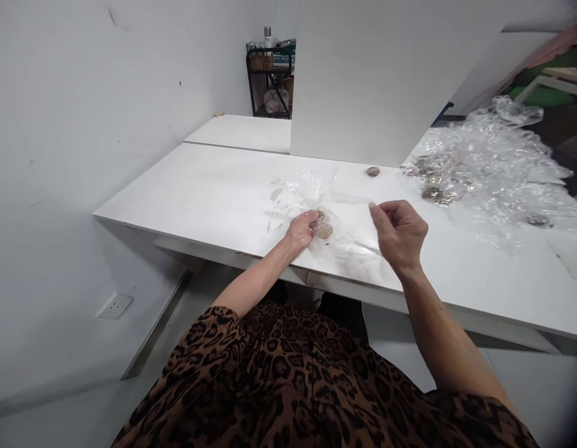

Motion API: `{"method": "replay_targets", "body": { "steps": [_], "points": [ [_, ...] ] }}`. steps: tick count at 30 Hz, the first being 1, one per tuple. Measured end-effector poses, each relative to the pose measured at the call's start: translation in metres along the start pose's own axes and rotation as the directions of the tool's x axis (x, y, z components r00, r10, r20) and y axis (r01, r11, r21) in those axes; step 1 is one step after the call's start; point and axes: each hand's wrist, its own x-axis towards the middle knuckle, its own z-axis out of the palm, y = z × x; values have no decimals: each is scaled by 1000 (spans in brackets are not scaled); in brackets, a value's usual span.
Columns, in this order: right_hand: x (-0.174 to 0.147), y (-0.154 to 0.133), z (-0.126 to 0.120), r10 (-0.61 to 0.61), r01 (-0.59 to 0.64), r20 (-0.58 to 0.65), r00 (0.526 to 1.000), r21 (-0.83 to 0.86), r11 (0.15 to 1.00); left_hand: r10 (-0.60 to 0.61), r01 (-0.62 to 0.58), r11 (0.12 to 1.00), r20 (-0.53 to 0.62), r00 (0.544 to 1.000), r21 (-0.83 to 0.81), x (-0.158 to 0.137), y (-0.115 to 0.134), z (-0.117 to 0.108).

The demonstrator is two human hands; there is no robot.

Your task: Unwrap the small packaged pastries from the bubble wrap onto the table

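My left hand (301, 230) is closed round the side of a small rounded brown object (324, 231) at the front of the white table. Clear plastic film (311, 186) lies crumpled about this object and partly covers it; I cannot make out its exact kind. Drawn out to the right, a strip of the film runs up to my right hand (403, 233), whose thumb and forefinger pinch its end above the table. Another brown rounded piece (373, 171) sits farther back, near the upright white panel.
A large heap of crumpled clear plastic (498, 168) covers the table's right side, with several brown pieces (432, 193) among it. An upright white panel (363, 81) stands at the back edge. Left is a white wall (106, 112); behind, a black shelf rack (269, 74).
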Motion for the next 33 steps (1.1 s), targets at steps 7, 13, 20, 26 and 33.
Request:
{"method": "replay_targets", "body": {
  "steps": [7,13,20,26,33],
  "points": [
    [-16,-19,4,-10,9,513,858,5,1000,110,-111,993,-20,994,-34,18,-15,12],
    [18,17,13,109,-31,410,905,-191,981,232,-230,971,-23,972,63,4,-12,27],
    [51,40,2,467,-564,319,825,403,721,79,-79,995,4,997,-56,14,6,25],
    [51,26,1,466,-709,613,638,232,666,12,0,995,113,994,-101,19,4,32],
    [52,21,6,324,-454,469,821,193,870,-61,59,998,147,987,20,14,3,30]
  ]
}}
